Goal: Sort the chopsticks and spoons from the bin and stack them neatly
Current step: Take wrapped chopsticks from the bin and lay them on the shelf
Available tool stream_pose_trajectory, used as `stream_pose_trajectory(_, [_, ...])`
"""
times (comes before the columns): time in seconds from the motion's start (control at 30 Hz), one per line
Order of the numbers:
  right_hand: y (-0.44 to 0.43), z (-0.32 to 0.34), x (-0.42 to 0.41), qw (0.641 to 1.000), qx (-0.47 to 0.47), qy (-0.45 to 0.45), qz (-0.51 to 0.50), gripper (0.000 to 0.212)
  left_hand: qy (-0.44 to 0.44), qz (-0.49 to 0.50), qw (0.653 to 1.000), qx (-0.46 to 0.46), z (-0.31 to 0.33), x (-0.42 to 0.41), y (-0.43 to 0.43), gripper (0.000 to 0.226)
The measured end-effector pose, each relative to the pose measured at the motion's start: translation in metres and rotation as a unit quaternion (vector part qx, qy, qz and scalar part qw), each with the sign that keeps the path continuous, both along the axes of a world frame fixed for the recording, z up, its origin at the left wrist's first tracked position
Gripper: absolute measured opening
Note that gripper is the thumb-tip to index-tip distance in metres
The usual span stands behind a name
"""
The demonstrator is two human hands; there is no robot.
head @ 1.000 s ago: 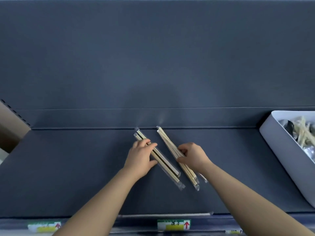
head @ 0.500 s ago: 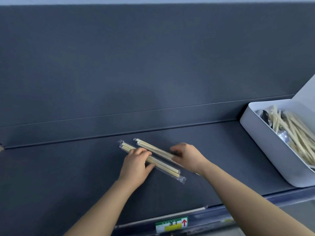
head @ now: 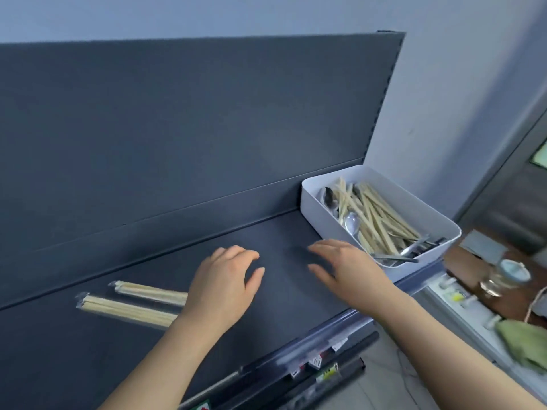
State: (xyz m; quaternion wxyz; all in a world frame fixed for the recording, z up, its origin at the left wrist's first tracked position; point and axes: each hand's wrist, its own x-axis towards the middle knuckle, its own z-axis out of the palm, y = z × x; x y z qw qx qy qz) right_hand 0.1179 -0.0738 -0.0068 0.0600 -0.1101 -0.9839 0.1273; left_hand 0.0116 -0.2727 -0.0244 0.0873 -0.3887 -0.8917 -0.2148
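Left grip [head: 225,288] and right grip [head: 350,270] both empty, fingers relaxed, above shelf [head: 281,309]. Two chopstick packs [head: 130,310] laid side by side at left (a small start). Bin [head: 325,232] by right grip holds loose chopsticks [head: 381,223] & spoons [head: 351,224]; most sorting left, imo.

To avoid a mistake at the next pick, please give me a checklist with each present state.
1. Left hand empty: ok.
2. Right hand empty, open: ok.
3. Bin beside the right hand: ok.
4. Bin holds chopsticks and a spoon: ok.
5. Two packs side by side on the shelf: ok.
6. Packs' near ends aligned: cannot tell, left hand hides them.
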Motion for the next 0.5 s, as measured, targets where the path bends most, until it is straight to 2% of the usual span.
stream_pose_trajectory(0.1, [0.064,0.014,0.032,0.999,0.001,0.014,-0.046,0.039,-0.013,-0.025,0.999,0.014,0.009,0.022,0.062,0.035])
stream_pose_trajectory(0.33, [0.196,0.029,0.064,0.993,-0.061,0.007,-0.104,0.037,-0.123,-0.032,0.991,0.049,0.018,0.044,0.201,0.028])
stream_pose_trajectory(0.5, [0.254,0.024,0.041,0.982,-0.143,-0.008,-0.124,0.033,-0.178,-0.009,0.984,-0.022,0.008,0.028,0.285,0.04])
